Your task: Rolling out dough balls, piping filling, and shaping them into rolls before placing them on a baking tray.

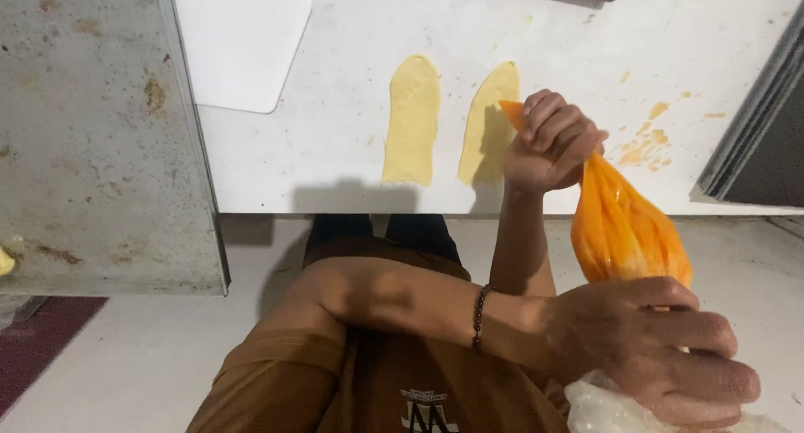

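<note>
Head view: piping bag [624, 228] between both hands

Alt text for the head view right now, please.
Both hands grip an orange-filled piping bag: the right hand holds its narrow end over the white table, the left hand its wide end. Two pale dough strips lie on the table.

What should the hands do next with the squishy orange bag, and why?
Probably bring the narrow end of the orange bag over the right dough strip and squeeze gently. The right hand already pinches that end beside the strip, the left hand grips the wide end, and this strip and the left dough strip both look bare.
</note>
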